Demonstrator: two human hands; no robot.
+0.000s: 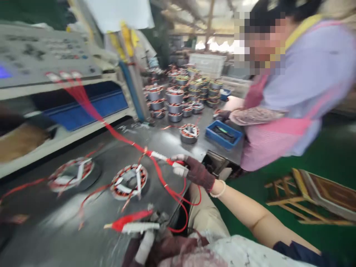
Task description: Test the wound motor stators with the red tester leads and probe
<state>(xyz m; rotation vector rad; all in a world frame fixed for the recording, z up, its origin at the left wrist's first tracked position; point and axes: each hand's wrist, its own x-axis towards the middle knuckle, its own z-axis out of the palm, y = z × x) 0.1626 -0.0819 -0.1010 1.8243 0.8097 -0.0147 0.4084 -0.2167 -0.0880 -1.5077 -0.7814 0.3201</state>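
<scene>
My right hand [194,171], in a dark glove with white fingertips, is closed on a white-and-red test clip [162,158] at the end of a red wire [116,134]. My left hand [155,237], gloved, is low in the view and grips a red clip [130,220] and a white clip [140,227]. A motor stator [129,181] with copper windings lies flat on the grey metal bench [83,237] just left of my right hand. A second stator [71,174] lies further left. Red wires run up to a tester panel [41,55].
Another person in a pink apron [278,133] works at the far right of the bench beside a blue tray [224,134] and a single stator [189,133]. Stacks of stators [178,98] fill the back. A wooden stool [294,193] stands on the green floor.
</scene>
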